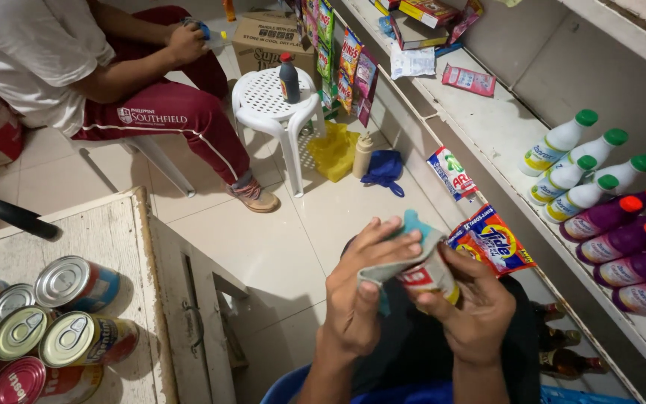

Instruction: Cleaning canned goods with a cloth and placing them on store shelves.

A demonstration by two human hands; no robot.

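My left hand (pixel 364 295) presses a teal-and-grey cloth (pixel 405 243) over the top of a small tin can with a red and yellow label (pixel 429 278). My right hand (pixel 476 307) grips that can from the right side and below. Both hands are held above my lap, over dark trousers. Most of the can is hidden by the cloth and fingers.
Several tin cans (pixel 46 325) lie on a white wooden table (pixel 114 232) at left. A shelf (pixel 502 135) on the right carries white and purple bottles (pixel 607 217) and sachets (pixel 491 239). Another person (pixel 114 67) sits on a stool beside a white plastic stool (pixel 274 105).
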